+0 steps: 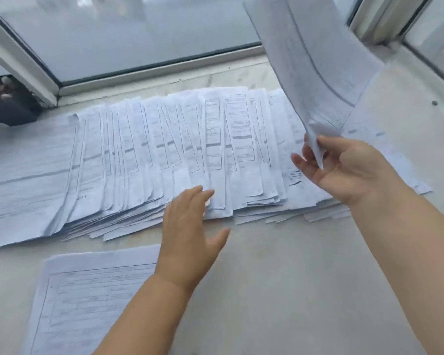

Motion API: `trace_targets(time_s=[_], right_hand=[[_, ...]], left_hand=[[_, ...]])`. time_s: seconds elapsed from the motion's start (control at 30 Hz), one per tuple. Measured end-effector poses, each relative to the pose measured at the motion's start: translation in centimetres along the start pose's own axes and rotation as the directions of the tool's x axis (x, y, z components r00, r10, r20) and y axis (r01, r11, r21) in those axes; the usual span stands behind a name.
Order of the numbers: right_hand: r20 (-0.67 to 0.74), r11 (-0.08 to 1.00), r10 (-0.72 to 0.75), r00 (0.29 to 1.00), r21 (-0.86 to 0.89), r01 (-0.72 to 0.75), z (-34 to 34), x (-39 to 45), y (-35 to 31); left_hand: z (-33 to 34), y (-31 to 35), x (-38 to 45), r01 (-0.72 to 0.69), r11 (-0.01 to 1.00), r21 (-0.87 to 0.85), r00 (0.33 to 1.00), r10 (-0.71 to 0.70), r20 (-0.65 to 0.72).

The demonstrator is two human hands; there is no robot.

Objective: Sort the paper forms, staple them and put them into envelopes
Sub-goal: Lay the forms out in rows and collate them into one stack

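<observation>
My right hand [349, 167] pinches a lifted form [310, 60] by its corner; my left hand [190, 234], fingers straight, touches the fanned forms [139, 155]. Another sheet [87, 298] lies beneath my left forearm, a window frame [149, 73] beyond.

Forms fanned across the sill

My overlapping printed forms [180, 149] lie spread flat; one sheet [315, 62] hangs lifted, another pile [87, 298] lies nearer me.

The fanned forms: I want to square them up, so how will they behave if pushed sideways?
The fanned forms would probably slide over each other, not move as one block: they overlap loosely. Edges may buckle; the lifted sheet already bends in the right hand.
</observation>
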State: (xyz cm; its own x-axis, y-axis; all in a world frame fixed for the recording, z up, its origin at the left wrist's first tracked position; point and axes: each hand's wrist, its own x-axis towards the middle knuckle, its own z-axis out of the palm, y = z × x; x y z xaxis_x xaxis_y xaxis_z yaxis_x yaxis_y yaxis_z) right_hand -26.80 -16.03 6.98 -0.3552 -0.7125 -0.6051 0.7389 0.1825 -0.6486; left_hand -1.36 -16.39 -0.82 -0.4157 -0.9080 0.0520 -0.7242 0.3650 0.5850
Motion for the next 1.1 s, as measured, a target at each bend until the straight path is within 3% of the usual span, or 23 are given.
trace_targets(time_s=[0.1, 0.2, 0.33, 0.57, 0.67, 0.8, 0.9, 1.1], right_hand=[[0.077, 0.997, 0.08, 0.994, -0.027, -0.078, 0.3, 2.1, -0.2], [0.155, 0.985, 0.166, 0.974, -0.068, -0.157, 0.8, 3.5, 0.6], [0.198, 0.968, 0.246, 0.949, -0.099, -0.23, 1.6, 5.2, 2.2], [0.089, 0.933, 0.301, 0.949, -0.232, -0.274, 1.0, 6.8, 4.0], [0.095, 0.927, 0.281, 0.955, -0.285, -0.244, 1.2, 6.6, 4.2], [0.137, 0.915, 0.245, 0.96, -0.36, -0.182, 1.8, 6.4, 4.5], [0.134, 0.922, 0.234, 0.963, -0.345, -0.176, 2.0, 6.3, 4.8], [0.174, 0.912, 0.284, 0.943, -0.354, -0.209, 3.3, 6.0, 5.5]], left_hand=[[1.5, 0.3, 2.2, 0.097, 0.971, 0.217, 0.979, -0.133, 0.158], [2.0, -0.5, 3.0, 0.159, 0.964, 0.212, 0.966, -0.197, 0.169], [2.2, -1.8, 3.0, 0.062, 0.981, 0.183, 0.988, -0.086, 0.127], [1.7, -2.7, 3.5, -0.058, 0.99, 0.129, 0.994, 0.044, 0.104], [2.1, -2.6, 3.6, -0.1, 0.988, 0.117, 0.995, 0.1, 0.007], [2.0, -1.8, 3.9, -0.104, 0.994, -0.018, 0.99, 0.101, -0.1], [2.4, -2.3, 4.1, -0.16, 0.985, 0.063, 0.984, 0.164, -0.074], [3.2, -2.2, 4.3, -0.117, 0.965, 0.233, 0.993, 0.122, -0.007]])
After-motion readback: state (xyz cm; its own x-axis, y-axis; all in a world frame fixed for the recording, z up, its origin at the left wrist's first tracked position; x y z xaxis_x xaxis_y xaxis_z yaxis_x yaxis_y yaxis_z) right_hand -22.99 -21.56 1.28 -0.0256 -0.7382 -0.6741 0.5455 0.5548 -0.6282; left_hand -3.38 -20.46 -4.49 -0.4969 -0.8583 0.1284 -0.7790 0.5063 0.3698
